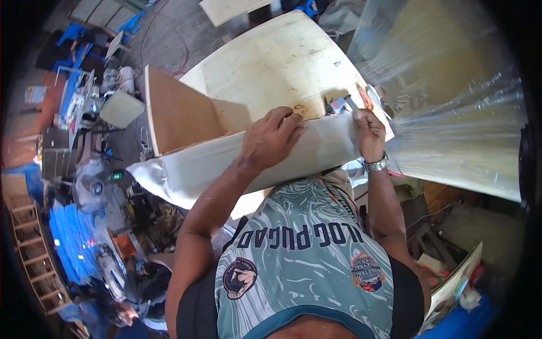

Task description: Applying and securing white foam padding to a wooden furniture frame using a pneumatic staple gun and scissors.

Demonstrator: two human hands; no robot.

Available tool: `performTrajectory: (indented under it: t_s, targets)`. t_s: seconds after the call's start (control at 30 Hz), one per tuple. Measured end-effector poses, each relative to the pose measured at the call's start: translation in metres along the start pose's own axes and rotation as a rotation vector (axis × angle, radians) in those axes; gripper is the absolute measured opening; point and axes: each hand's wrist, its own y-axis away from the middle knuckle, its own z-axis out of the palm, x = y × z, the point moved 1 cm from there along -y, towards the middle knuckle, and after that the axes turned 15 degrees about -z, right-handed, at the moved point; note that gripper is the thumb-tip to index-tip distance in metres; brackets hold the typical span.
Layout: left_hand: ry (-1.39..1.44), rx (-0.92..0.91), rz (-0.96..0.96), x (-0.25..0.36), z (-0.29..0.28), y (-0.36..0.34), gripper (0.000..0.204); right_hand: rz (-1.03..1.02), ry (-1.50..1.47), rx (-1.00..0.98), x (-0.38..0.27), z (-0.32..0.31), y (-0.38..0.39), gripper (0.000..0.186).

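Observation:
A length of white fabric covers the near face of a wooden panel standing along the near side of a plywood sheet. My left hand is closed over the panel's top edge, its fingers curled onto the fabric there. Farther right, my right hand pinches the fabric at the same edge, thumb on top; a metal watch is on that wrist. A brown wooden board stands upright at the panel's left end. The fabric's loose left end hangs past the corner.
Behind the panel, a grey-and-red tool and an orange-handled tool lie on the plywood sheet. Clear plastic wrap covers a large piece at right. A fan, blue bundles and a wooden ladder are at left.

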Motion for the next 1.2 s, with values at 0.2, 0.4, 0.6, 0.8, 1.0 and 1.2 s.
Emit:
performTrajectory:
  t_s: [0.2,0.4,0.6,0.8,1.0,1.2]
  targets:
    - [0.01,-0.058,0.129,0.05,0.034,-0.024,0.026,-0.139,-0.012,-0.056,0.003,-0.001,-0.006,0.011]
    - [0.143,-0.261,-0.009,0.066,0.054,-0.042,0.022,0.011,-0.221,-0.223,-0.002,-0.011,-0.009,0.02]
    - [0.262,-0.408,-0.172,0.074,0.051,-0.052,0.018,0.074,-0.233,0.364,0.007,-0.038,0.0,0.021]
    - [0.292,-0.408,-0.118,0.082,0.042,-0.047,0.015,-0.114,0.166,0.075,-0.02,-0.047,0.053,0.028]
    - [0.145,-0.3,0.202,0.082,0.038,-0.042,0.014,-0.136,0.07,-0.06,-0.016,-0.036,0.043,0.034]
    - [0.158,-0.307,0.198,0.081,0.038,-0.044,0.014,-0.122,-0.174,-0.175,-0.01,-0.029,0.026,0.025]
